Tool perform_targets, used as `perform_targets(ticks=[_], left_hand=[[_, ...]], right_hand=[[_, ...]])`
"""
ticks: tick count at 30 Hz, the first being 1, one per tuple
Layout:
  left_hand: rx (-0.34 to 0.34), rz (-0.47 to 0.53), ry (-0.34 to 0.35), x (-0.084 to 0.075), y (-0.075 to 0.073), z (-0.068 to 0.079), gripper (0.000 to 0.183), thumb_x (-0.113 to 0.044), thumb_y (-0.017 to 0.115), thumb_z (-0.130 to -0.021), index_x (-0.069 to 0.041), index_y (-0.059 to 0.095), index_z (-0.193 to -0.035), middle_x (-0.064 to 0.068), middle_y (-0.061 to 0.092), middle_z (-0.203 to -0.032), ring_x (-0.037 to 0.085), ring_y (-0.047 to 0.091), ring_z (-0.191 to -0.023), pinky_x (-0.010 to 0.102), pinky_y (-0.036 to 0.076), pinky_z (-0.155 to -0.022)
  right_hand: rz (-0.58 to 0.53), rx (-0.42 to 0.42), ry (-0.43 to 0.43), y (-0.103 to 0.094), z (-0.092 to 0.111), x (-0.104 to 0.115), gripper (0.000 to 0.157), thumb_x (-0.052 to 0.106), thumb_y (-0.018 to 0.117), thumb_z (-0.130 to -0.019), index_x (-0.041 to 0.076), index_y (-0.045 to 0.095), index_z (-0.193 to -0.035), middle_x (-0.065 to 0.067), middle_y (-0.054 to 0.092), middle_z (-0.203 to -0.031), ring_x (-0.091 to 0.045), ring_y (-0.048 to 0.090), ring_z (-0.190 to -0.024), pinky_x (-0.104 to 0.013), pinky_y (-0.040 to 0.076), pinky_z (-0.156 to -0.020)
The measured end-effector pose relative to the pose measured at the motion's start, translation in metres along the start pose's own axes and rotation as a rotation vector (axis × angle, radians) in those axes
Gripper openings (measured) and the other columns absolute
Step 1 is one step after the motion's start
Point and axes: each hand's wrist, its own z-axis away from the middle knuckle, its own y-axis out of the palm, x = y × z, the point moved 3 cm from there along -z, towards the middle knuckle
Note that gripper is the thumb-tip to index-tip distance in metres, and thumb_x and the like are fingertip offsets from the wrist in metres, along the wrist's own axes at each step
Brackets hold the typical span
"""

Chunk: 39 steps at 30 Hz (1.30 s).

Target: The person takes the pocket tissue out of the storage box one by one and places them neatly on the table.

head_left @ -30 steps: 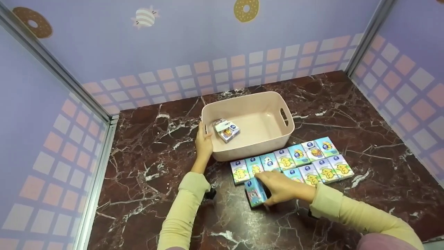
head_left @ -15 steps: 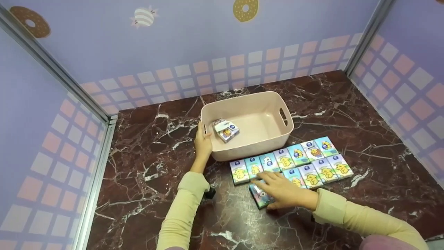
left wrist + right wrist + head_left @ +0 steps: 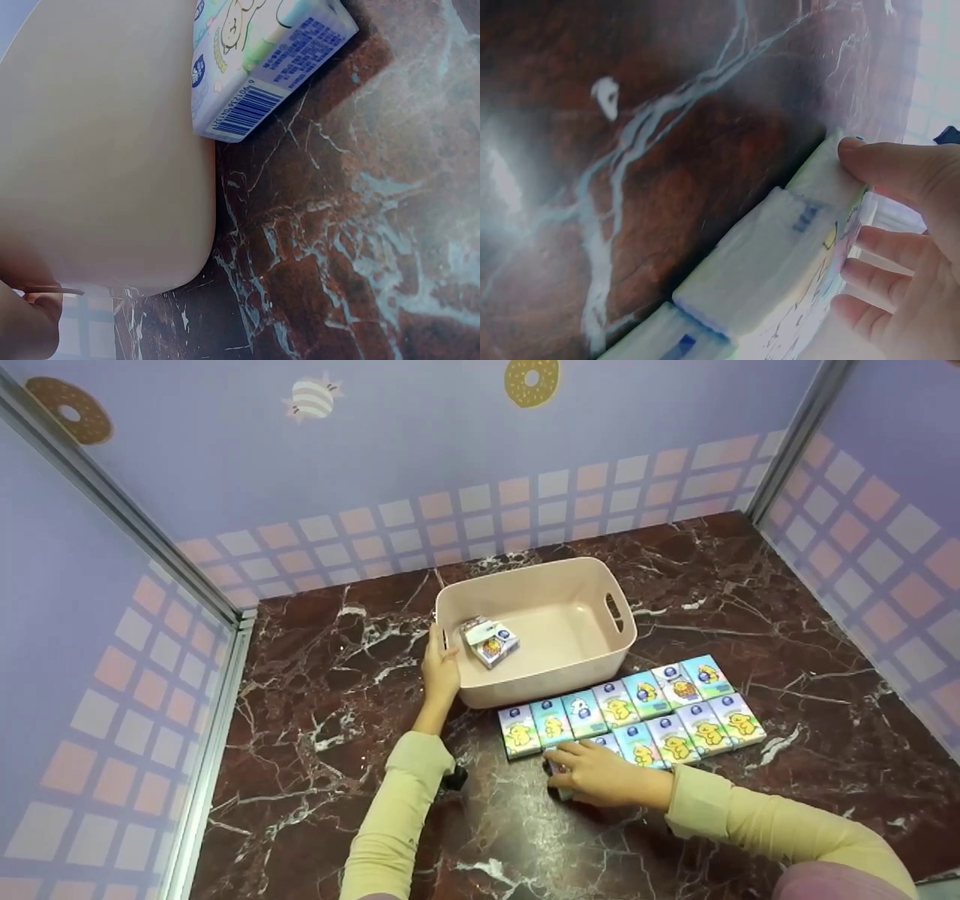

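My left hand point(image 3: 441, 666) grips the handle at the left end of a cream plastic basket point(image 3: 540, 681). Inside the basket, toward its left end, lie white-and-purple tissue packs point(image 3: 491, 646). My right hand point(image 3: 604, 776) covers a tissue pack point(image 3: 559, 769) at the left end of the nearer row, mostly hidden in the head view. In the right wrist view, the thumb presses the near end of that pack point(image 3: 821, 176) and the other fingers curl over its printed top. Several more tissue packs point(image 3: 616, 706) with yellow cartoon prints lie flat, side by side, in two rows before the basket.
The dark red marble tabletop point(image 3: 322, 780) runs back to a lilac wall point(image 3: 420, 435), with side walls at left and right. In the left wrist view, one tissue pack point(image 3: 255, 82) lies against the basket's outer wall point(image 3: 105, 150).
The tissue pack under my right hand was tilted in its grasp, then lay flat under spread fingers, and now sits in the nearer row, shifted right. My left hand and the basket stay put.
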Motion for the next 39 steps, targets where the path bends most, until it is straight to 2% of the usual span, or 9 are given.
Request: perform_targets(ticks=[5, 8, 12, 16, 19, 25, 28, 35, 39], left_hand=[[0.008, 0.045, 0.001, 0.005, 0.000, -0.001, 0.060, 0.006, 0.041, -0.079, -0.003, 0.030, -0.137, 0.020, 0.046, -0.128, 0.033, 0.057, -0.099, 0.039, 0.035, -0.098], [-0.006, 0.081, 0.029, 0.014, 0.003, -0.002, 0.063, 0.005, 0.041, -0.079, -0.010, 0.030, -0.139, 0.016, 0.047, -0.129, 0.028, 0.058, -0.096, 0.033, 0.035, -0.099], [-0.006, 0.085, 0.037, 0.013, 0.004, 0.001, 0.063, 0.005, 0.041, -0.079, -0.010, 0.030, -0.138, 0.016, 0.047, -0.128, 0.027, 0.060, -0.095, 0.035, 0.038, -0.096], [0.011, 0.052, 0.021, 0.003, 0.001, 0.007, 0.060, 0.008, 0.041, -0.080, -0.003, 0.029, -0.137, 0.020, 0.044, -0.130, 0.031, 0.060, -0.093, 0.040, 0.042, -0.089], [0.013, 0.031, 0.007, -0.001, -0.001, 0.010, 0.061, 0.010, 0.040, -0.080, -0.002, 0.027, -0.138, 0.018, 0.041, -0.134, 0.029, 0.059, -0.094, 0.038, 0.044, -0.085], [-0.017, 0.044, 0.036, -0.003, -0.003, 0.015, 0.062, 0.011, 0.039, -0.077, 0.000, 0.027, -0.138, 0.018, 0.038, -0.136, 0.030, 0.059, -0.095, 0.038, 0.043, -0.089], [-0.026, 0.044, 0.034, -0.003, -0.003, 0.015, 0.062, 0.011, 0.039, -0.077, 0.000, 0.028, -0.137, 0.018, 0.038, -0.136, 0.030, 0.059, -0.095, 0.038, 0.042, -0.091], [-0.028, 0.012, 0.041, -0.003, -0.003, 0.013, 0.060, 0.011, 0.040, -0.079, 0.000, 0.028, -0.137, 0.018, 0.038, -0.136, 0.030, 0.059, -0.095, 0.039, 0.042, -0.090], [-0.026, 0.023, 0.047, -0.003, -0.002, 0.014, 0.061, 0.011, 0.039, -0.078, 0.001, 0.028, -0.137, 0.019, 0.038, -0.136, 0.031, 0.060, -0.095, 0.039, 0.042, -0.090]], right_hand=[[-0.015, 0.029, 0.020, -0.003, -0.003, -0.005, 0.038, 0.034, 0.068, -0.069, 0.021, 0.063, -0.104, -0.009, 0.055, -0.118, -0.024, 0.053, -0.104, -0.037, 0.048, -0.076], [-0.103, 0.039, 0.024, -0.014, -0.010, -0.009, 0.041, 0.033, 0.068, -0.071, 0.016, 0.061, -0.107, -0.012, 0.055, -0.116, -0.026, 0.054, -0.102, -0.040, 0.048, -0.078], [-0.255, -0.028, 0.065, -0.045, -0.030, -0.023, 0.034, 0.027, 0.064, -0.076, 0.010, 0.061, -0.105, -0.011, 0.060, -0.105, -0.023, 0.058, -0.093, -0.036, 0.049, -0.078], [-0.292, -0.130, 0.142, -0.077, -0.052, -0.044, 0.034, 0.026, 0.062, -0.077, 0.007, 0.061, -0.105, -0.008, 0.062, -0.100, -0.021, 0.058, -0.090, -0.034, 0.049, -0.078], [-0.330, -0.152, 0.239, -0.087, -0.067, -0.062, 0.036, 0.025, 0.061, -0.078, 0.006, 0.059, -0.108, -0.009, 0.061, -0.103, -0.023, 0.057, -0.094, -0.036, 0.047, -0.082], [-0.543, -0.125, 0.535, -0.072, -0.093, -0.099, 0.043, 0.026, 0.061, -0.078, 0.003, 0.055, -0.114, -0.015, 0.056, -0.113, -0.028, 0.052, -0.106, -0.042, 0.040, -0.094], [-0.584, -0.093, 0.651, -0.060, -0.109, -0.112, 0.048, 0.028, 0.062, -0.077, 0.002, 0.053, -0.117, -0.016, 0.054, -0.116, -0.030, 0.050, -0.108, -0.043, 0.038, -0.095], [-0.443, 0.130, 0.904, -0.034, -0.144, -0.129, 0.066, 0.044, 0.062, -0.072, 0.008, 0.046, -0.125, -0.017, 0.050, -0.118, -0.033, 0.050, -0.104, -0.046, 0.044, -0.083], [-0.371, 0.239, 1.000, -0.019, -0.157, -0.131, 0.067, 0.046, 0.062, -0.070, 0.007, 0.045, -0.122, -0.017, 0.049, -0.117, -0.034, 0.047, -0.106, -0.046, 0.041, -0.085]])
